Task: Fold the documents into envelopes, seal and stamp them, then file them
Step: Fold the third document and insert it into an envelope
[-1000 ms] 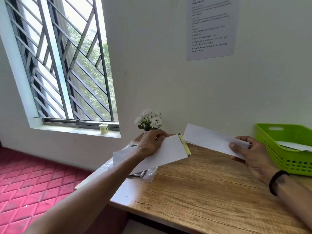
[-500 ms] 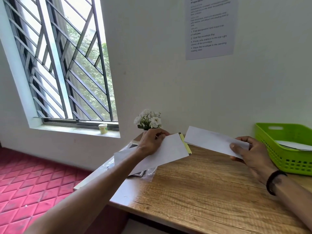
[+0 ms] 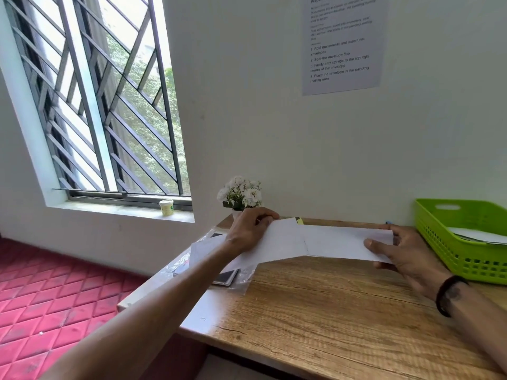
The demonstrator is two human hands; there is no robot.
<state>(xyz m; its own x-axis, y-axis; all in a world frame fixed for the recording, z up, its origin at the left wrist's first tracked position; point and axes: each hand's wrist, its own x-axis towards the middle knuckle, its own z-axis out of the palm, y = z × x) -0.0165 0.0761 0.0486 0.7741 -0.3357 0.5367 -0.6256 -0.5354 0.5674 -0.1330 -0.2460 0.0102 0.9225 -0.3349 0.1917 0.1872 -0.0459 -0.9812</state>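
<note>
My left hand grips a white envelope by its upper left edge, above the back left of the wooden table. A yellow adhesive strip shows at the envelope's right end. My right hand pinches the right end of a folded white document, thumb on top. The document's left end meets the envelope's open end, and the two form a shallow V. I cannot tell whether the document has entered the envelope.
A green plastic tray holding white envelopes stands at the right edge. A small pot of white flowers sits against the wall behind my left hand. Under the envelope lie a clear plastic sleeve and a phone. An instruction sheet hangs on the wall.
My right hand has brought the folded document leftward and lower until its end meets the envelope. My left hand has kept the envelope nearly still.
</note>
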